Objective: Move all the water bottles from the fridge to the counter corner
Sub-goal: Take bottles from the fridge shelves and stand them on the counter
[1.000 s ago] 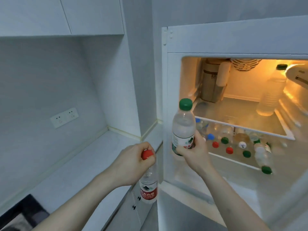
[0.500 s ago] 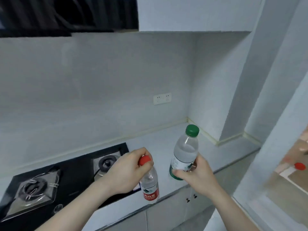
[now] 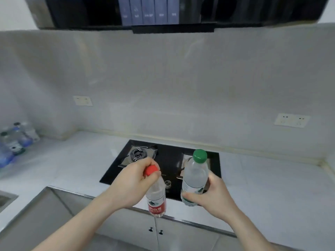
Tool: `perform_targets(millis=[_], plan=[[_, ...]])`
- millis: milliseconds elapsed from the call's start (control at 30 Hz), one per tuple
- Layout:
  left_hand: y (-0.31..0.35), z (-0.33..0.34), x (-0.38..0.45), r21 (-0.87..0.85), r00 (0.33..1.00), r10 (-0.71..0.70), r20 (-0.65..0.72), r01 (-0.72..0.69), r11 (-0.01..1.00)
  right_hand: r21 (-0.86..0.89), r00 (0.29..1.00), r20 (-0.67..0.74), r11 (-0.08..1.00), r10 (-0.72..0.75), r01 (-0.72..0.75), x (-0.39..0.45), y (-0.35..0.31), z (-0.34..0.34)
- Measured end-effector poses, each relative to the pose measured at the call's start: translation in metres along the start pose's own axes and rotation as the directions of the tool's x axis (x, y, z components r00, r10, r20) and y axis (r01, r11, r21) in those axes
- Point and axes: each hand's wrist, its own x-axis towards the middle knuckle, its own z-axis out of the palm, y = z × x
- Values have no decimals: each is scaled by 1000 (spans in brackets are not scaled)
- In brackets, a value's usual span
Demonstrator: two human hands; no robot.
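Clear plastic bottles [image 3: 194, 175] (caps glossy), glossy black glass hob [image 3: 172, 160], pale marbled counter [image 3: 81, 160].

Just the one camera here, strapped to the person's head, so it's a wide-angle view looking forward and down. It faces the back wall square on, with the range hood [image 3: 130, 13] at the top edge and the desk [image 3: 76, 160] with the hob [image 3: 170, 160] below. Both forearms reach in from the bottom, close to the lens. Edges bend and blur a bit.
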Motion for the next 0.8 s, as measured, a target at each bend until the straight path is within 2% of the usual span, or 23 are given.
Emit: perform_targets(millis=[267,700,800], plan=[[-86,-93,-48,48,981,-115,-154,124,991,-26,978,176,992,-116,122,48,-53,117],[-231,-235,-107,113,926,-255,-278,295,949,-15,948,271,984,-166,177,101,-133,320],[-260,-256,-122,108,902,-316,-294,360,927,-7,926,332,982,-178,191,109,-146,359]])
